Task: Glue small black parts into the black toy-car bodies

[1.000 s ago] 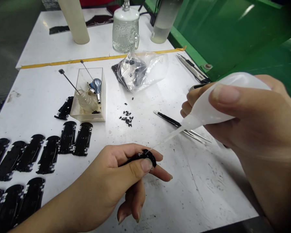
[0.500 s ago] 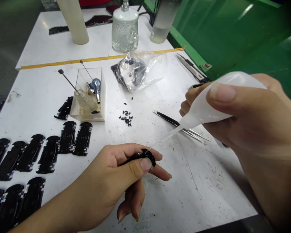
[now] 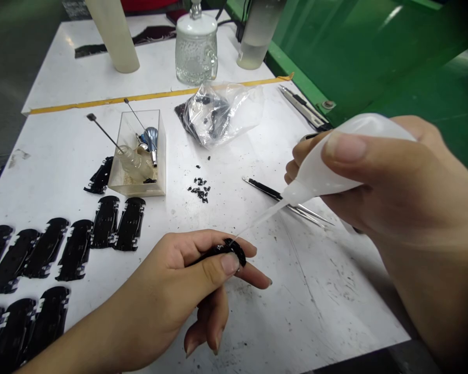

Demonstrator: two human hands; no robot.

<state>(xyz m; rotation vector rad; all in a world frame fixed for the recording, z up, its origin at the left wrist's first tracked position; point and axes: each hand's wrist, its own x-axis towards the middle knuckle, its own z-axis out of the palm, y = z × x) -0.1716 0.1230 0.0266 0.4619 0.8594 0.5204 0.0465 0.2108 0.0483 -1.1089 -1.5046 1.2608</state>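
Observation:
Between the thumb and fingers of my left hand (image 3: 195, 280) is a black plastic part (image 3: 237, 253), most of it covered by the hand. It resembles the toy-car-chassis-shaped black parts (image 3: 75, 249) laid in rows on the left. My right hand (image 3: 398, 176) is wrapped round a white squeeze bottle (image 3: 335, 161), tilted with its thin nozzle pointing down and left. The nozzle's tip is at the black part, near my left thumb; whether liquid comes out cannot be seen. Tweezers (image 3: 284, 200) lie on the table beyond the nozzle, and tiny black pieces (image 3: 199, 190) are scattered left of them.
A clear box (image 3: 138, 179) holds a small glass bottle and tools. Behind stand a plastic bag (image 3: 218, 114) of black pieces, a lidded glass mug (image 3: 196, 54) and two cylinders. A utility knife (image 3: 304, 109) lies by the green panel (image 3: 359, 62) on the right.
The whole view has shifted slightly, so everything sits a little further left. Both hands keep their grips, and the nozzle tip stays at the black part.

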